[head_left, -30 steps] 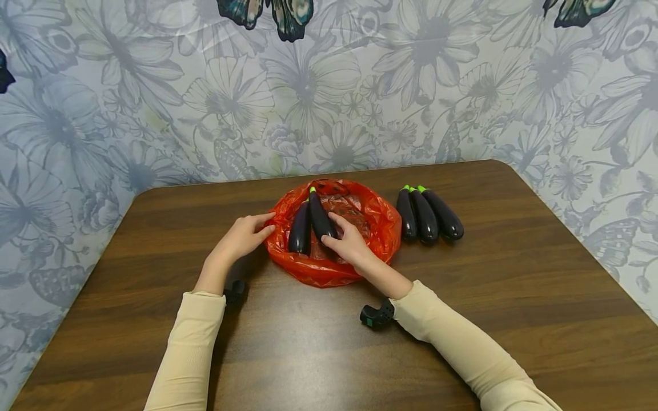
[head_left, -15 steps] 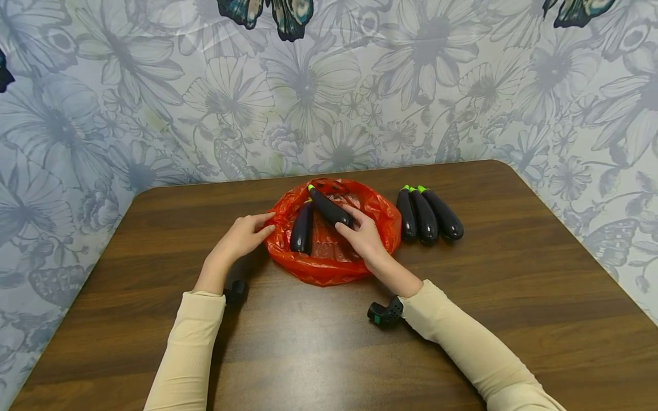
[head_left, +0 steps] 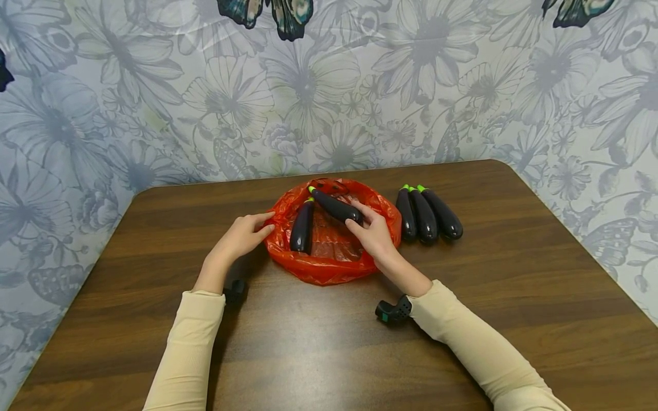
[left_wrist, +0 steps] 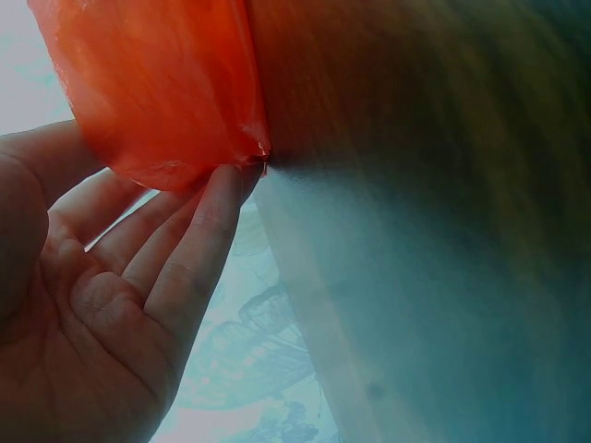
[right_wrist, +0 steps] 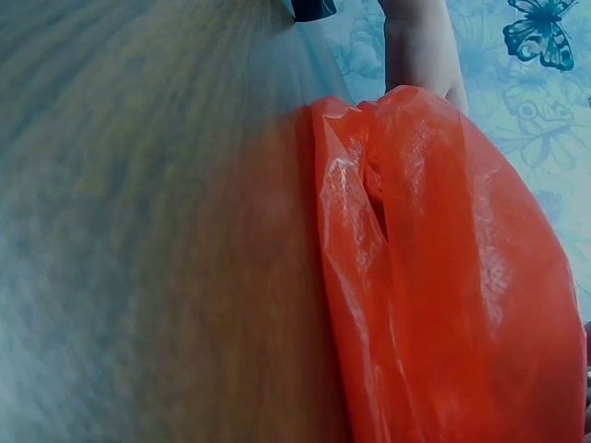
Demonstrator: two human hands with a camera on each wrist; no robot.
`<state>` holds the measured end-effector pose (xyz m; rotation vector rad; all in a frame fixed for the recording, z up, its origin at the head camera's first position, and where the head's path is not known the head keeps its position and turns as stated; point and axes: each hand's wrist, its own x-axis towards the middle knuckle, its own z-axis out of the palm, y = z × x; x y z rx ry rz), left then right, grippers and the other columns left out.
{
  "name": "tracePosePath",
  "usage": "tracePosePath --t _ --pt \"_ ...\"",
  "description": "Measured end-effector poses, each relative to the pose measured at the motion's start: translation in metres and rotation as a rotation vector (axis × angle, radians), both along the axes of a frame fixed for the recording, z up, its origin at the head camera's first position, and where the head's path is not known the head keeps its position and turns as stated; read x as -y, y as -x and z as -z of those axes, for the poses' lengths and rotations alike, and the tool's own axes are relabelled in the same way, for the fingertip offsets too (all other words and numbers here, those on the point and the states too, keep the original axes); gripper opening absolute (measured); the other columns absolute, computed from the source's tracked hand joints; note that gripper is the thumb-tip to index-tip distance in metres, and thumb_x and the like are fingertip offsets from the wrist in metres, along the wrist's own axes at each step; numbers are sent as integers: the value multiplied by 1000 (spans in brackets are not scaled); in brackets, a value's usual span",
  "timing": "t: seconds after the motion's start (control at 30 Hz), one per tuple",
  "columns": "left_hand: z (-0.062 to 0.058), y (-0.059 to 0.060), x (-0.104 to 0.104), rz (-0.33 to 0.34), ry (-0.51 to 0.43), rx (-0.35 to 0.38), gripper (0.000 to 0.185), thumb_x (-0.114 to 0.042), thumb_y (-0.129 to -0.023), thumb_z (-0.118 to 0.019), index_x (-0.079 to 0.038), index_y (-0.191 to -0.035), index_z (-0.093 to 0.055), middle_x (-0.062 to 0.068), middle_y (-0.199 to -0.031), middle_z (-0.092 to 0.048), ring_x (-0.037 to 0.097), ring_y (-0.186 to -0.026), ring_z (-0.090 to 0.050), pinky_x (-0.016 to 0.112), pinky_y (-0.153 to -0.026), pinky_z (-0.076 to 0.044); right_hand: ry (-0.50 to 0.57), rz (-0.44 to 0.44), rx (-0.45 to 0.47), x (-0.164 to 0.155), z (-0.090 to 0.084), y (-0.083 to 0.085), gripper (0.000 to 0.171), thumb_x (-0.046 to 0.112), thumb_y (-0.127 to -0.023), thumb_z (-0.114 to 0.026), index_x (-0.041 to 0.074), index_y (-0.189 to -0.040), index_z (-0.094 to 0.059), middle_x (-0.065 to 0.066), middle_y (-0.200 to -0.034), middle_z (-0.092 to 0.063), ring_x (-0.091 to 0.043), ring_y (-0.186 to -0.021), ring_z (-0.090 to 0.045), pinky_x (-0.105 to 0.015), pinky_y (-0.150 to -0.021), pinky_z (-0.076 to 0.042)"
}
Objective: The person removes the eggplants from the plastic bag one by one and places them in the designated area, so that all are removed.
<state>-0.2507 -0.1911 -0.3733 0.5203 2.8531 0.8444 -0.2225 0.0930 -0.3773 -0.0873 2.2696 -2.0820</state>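
Note:
A red plastic bag point(head_left: 329, 260) lies open on the brown table point(head_left: 308, 342), and its crinkled side fills the right wrist view point(right_wrist: 443, 277). Two dark purple eggplants with green stems are inside it. One eggplant point(head_left: 302, 228) lies along the bag's left side. My right hand point(head_left: 357, 220) grips the thick end of the other eggplant point(head_left: 331, 205), which slants across the bag with its stem at the far rim. My left hand point(head_left: 267, 224) pinches the bag's left rim, thumb on top; the left wrist view shows its fingers point(left_wrist: 199, 240) under the red plastic point(left_wrist: 157, 83).
Three more eggplants point(head_left: 428, 214) lie side by side on the table just right of the bag. A flowered wall point(head_left: 329, 85) backs the table's far edge. My left forearm point(right_wrist: 420, 46) shows beyond the bag in the right wrist view.
My right hand has swung the thick end of its eggplant to the right inside the bag, away from the other eggplant. The left hand has stayed on the rim.

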Motion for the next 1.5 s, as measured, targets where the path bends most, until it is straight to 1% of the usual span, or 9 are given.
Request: tracePosePath --t 0.27,0.37,0.67,0.8,0.9,1.03,1.27,1.37,1.5 --pt "0 -1 -1 0 -5 5 45 -23 -90 -51 -7 -132 -44 18 -124 -50 32 -112 -48 49 -94 -36 40 -12 -20 -6 -5 -1 50 7 -86 -55 11 -134 -41 -7 -132 -43 -20 -115 -46 -35 -93 -40" --pt "0 -1 -2 3 -10 6 45 -23 -90 -51 -7 -132 -43 18 -124 -50 32 -113 -48 48 -94 -36 45 -15 -25 -12 -8 -2 51 7 -87 -55 12 -135 -39 -8 -134 -41 -20 -117 -45 -35 -93 -40" --pt "1 -1 -1 -5 -9 16 46 -24 -90 -51 -8 -132 -43 18 -125 -49 33 -114 -47 49 -94 -35 33 10 -64 -40 -19 -5 51 9 -87 -55 17 -135 -40 -3 -137 -36 -20 -119 -43 -35 -95 -39" --pt "1 -1 -1 -7 -6 10 46 -24 -90 -51 -7 -132 -44 18 -125 -50 33 -113 -47 49 -94 -35 22 23 -102 -55 -22 -7 51 11 -87 -56 15 -135 -40 -4 -137 -37 -19 -121 -40 -29 -96 -37" --pt "1 -1 -2 -3 -3 0 45 -23 -90 -51 -7 -131 -44 18 -125 -50 32 -113 -47 49 -95 -35 34 32 -134 -68 -24 -9 51 12 -87 -56 14 -135 -39 -8 -138 -37 -20 -121 -40 -20 -92 -39" --pt "1 -1 -2 1 -2 -7 44 -22 -90 -51 -6 -131 -45 18 -125 -49 32 -114 -47 49 -95 -34 90 60 -172 -86 -27 -10 51 11 -87 -57 14 -135 -40 -11 -138 -36 -19 -119 -43 -14 -85 -42" --pt "-1 -2 -3 -3 -2 -5 45 -22 -90 -51 -6 -131 -44 18 -124 -50 33 -113 -47 49 -95 -34 217 138 -231 -121 -27 -11 51 3 -84 -57 10 -133 -43 -12 -137 -36 -13 -114 -46 -13 -83 -42" --pt "-2 -3 -3 -6 -5 1 45 -22 -90 -51 -6 -131 -44 19 -124 -50 33 -113 -47 49 -95 -34 235 175 -224 -135 -25 -12 51 2 -84 -57 11 -133 -43 -12 -137 -35 -13 -115 -45 -12 -82 -42" --pt "-3 -3 -3 -9 0 3 45 -22 -90 -51 -6 -131 -44 19 -124 -50 33 -114 -46 50 -95 -34 261 219 -185 -151 -23 -15 52 4 -84 -58 12 -133 -42 -10 -136 -35 -12 -112 -44 -11 -77 -44"
